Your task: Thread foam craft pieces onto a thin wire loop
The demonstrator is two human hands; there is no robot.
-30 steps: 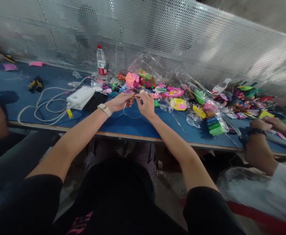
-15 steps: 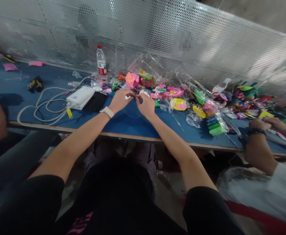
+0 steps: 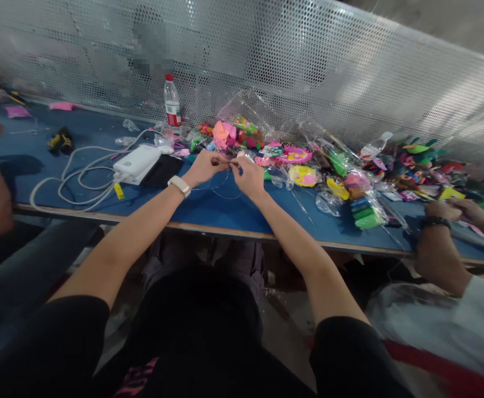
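Observation:
My left hand (image 3: 204, 168) and my right hand (image 3: 247, 176) meet over the blue table (image 3: 221, 216), their fingertips pinched close together. A thin, pale thread (image 3: 226, 197) loops below the fingers and seems to run up into both pinches. Whether anything else small is held between the fingertips is hidden. Just beyond my hands lies a pink and orange clay figure (image 3: 224, 135). To the right is a yellow and pink clay piece (image 3: 303, 176).
A white power bank (image 3: 136, 165) with coiled cables and a black phone (image 3: 162, 171) sit at left. Behind stands a water bottle (image 3: 172, 102). Colourful clay and plastic bags spread rightward along a perforated metal screen (image 3: 242, 55). Co-workers' hands (image 3: 438, 213) are at far right; another arm is left.
My hands stay together with only slight finger movement. A pale object by my left fingers no longer shows, and the thread's loop is more visible beneath them.

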